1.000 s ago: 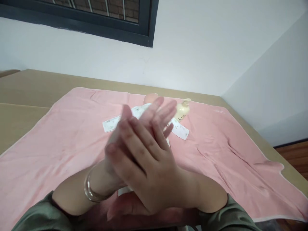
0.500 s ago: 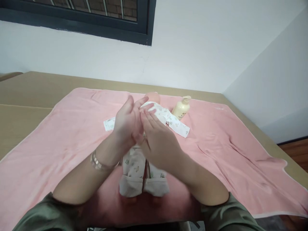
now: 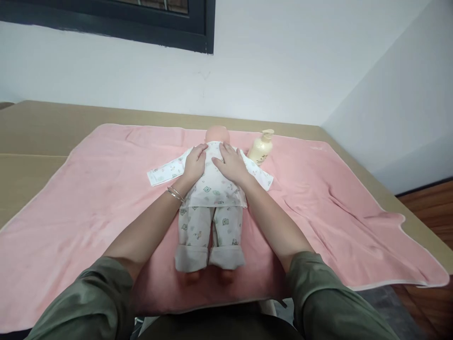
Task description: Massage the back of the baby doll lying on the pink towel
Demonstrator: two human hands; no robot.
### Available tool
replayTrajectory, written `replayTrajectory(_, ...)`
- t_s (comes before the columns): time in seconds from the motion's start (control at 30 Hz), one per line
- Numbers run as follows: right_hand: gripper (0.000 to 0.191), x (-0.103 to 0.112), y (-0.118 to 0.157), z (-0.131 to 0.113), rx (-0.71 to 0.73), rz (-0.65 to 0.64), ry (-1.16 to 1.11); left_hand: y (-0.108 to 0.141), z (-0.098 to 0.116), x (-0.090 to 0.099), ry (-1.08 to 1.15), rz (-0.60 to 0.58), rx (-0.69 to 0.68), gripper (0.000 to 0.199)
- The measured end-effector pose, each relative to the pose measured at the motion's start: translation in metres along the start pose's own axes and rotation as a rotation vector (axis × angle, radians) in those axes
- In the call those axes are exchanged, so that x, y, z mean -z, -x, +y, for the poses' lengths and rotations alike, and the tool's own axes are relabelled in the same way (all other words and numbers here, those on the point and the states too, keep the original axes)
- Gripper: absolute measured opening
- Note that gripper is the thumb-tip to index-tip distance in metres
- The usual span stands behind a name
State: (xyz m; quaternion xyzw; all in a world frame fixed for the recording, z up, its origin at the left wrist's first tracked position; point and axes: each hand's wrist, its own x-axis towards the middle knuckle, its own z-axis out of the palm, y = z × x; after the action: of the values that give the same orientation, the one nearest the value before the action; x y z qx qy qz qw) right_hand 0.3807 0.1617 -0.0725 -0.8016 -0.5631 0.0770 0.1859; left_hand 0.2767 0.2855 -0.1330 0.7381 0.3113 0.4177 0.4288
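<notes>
A baby doll [image 3: 213, 191] in white printed top and trousers lies on a pink blanket [image 3: 106, 208], its bald head toward the wall and its feet toward me. Its face is not visible. My left hand [image 3: 195, 162] rests on the left side of the doll's upper body, fingers pointing to the head. On the right side of the upper body lies my right hand [image 3: 231, 164], flat, with the thumb spread toward the middle. Neither hand grips anything. Just beyond the doll's right-hand sleeve stands a cream pump bottle [image 3: 261, 148].
The blanket covers much of a wooden table [image 3: 38, 123], which stands against a white wall [image 3: 269, 61]. A dark window frame [image 3: 198, 23] is set in the wall at the upper left. The blanket's near edge hangs close to my body.
My hands were pressed together in the air above the doll. They have come apart and moved down onto its upper body, one on each side.
</notes>
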Motion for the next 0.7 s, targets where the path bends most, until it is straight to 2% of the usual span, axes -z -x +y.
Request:
replayTrajectory(0.07, 0.078, -0.005, 0.005, -0.011, -0.120, 0.059, 0.050, 0.000, 0.002, -0.001, -0.052, 0.007, -0.014, 0.040)
replayTrajectory(0.1, 0.077, -0.008, 0.007, -0.017, -0.117, 0.082, 0.080, 0.000, 0.003, -0.001, -0.067, 0.014, -0.018, 0.041)
replayTrajectory(0.13, 0.072, -0.011, 0.007, -0.020, -0.068, 0.090, 0.103, 0.000, 0.004, -0.001, -0.078, 0.022, -0.025, 0.041)
replayTrajectory(0.2, 0.064, -0.013, 0.003, -0.015, 0.122, 0.046, 0.101, 0.001, 0.007, -0.001, -0.100, 0.026, -0.040, 0.040)
replayTrajectory(0.27, 0.057, -0.012, -0.009, 0.004, 0.292, -0.025, 0.021, 0.002, 0.010, -0.001, -0.123, 0.017, -0.039, 0.040)
replayTrajectory(0.3, 0.053, -0.011, -0.015, 0.017, 0.322, -0.010, -0.039, 0.002, 0.011, -0.001, -0.135, 0.013, -0.034, 0.040)
replayTrajectory(0.4, 0.051, -0.012, -0.026, 0.045, 0.245, 0.163, -0.163, 0.003, 0.013, -0.001, -0.153, 0.017, -0.019, 0.041)
replayTrajectory(0.5, 0.054, -0.021, -0.020, 0.044, 0.167, 0.247, -0.126, 0.005, 0.012, -0.003, -0.143, 0.042, -0.011, 0.042)
replayTrajectory(0.6, 0.051, -0.028, -0.012, 0.031, 0.281, 0.199, -0.063, 0.007, 0.007, -0.004, -0.151, 0.058, -0.046, 0.043)
replayTrajectory(0.7, 0.045, -0.022, -0.016, 0.032, 0.422, 0.119, -0.090, 0.006, 0.004, -0.005, -0.171, 0.043, -0.093, 0.043)
